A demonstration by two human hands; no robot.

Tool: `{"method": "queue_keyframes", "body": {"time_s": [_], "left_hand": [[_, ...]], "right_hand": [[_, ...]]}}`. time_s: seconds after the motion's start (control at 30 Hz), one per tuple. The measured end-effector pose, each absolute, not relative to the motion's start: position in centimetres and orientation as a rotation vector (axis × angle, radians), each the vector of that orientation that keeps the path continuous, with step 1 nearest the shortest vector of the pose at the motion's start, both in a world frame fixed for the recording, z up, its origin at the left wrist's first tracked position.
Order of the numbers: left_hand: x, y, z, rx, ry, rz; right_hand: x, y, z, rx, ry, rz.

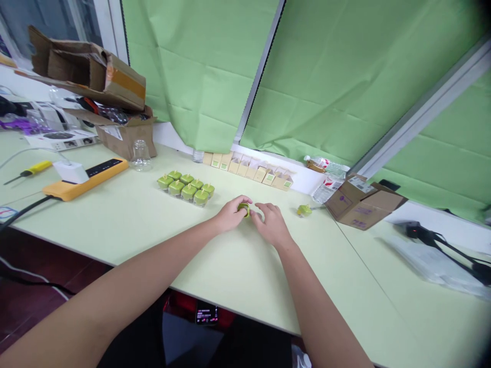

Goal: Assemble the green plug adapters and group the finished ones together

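My left hand point(231, 214) is closed round a small green lid-like piece point(243, 207), its thumb and fingers on either side. Close by on the right, my right hand point(270, 223) has its fingers apart and curved toward that piece; whether a fingertip touches it I cannot tell. Both hands are low over the pale green table point(230, 260). To the left stand several small clear containers with green tops point(187, 192), set in two rows. A single green-topped container point(304, 210) sits apart, right of my right hand.
Small tan open boxes point(251, 168) line the wall. At the left are an orange power strip point(86, 179), a screwdriver point(32, 171), a glass jar point(141, 156) and stacked cartons point(126, 135). A cardboard box point(362, 202), plastic bottles point(327, 188) and black cables point(445, 240) occupy the right.
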State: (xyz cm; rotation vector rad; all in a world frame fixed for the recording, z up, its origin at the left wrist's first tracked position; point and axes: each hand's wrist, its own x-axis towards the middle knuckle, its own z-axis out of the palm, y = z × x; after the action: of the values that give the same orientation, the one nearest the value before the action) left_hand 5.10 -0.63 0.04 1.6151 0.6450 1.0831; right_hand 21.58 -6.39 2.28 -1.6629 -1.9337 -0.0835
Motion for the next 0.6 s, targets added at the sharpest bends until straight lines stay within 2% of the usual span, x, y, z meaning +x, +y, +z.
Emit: {"method": "queue_keyframes", "body": {"time_s": [0.07,0.17,0.4,0.6], "left_hand": [[5.0,-0.7,0.6,1.395,0.623,1.039],[4.6,-0.7,1.2,1.179,0.568,1.005],[4.1,-1.0,1.9,0.925,0.427,0.918],[4.2,-1.1,2.1,0.912,0.444,0.889]], "right_hand": [[21.0,-6.5,2.8,-1.49,-1.898,-0.024],[19.9,-6.7,3.0,-1.315,-1.852,0.236],[19.3,-6.3,2.9,-1.179,-1.633,0.647],[19.1,-5.8,2.6,-1.14,-1.462,0.758]]}}
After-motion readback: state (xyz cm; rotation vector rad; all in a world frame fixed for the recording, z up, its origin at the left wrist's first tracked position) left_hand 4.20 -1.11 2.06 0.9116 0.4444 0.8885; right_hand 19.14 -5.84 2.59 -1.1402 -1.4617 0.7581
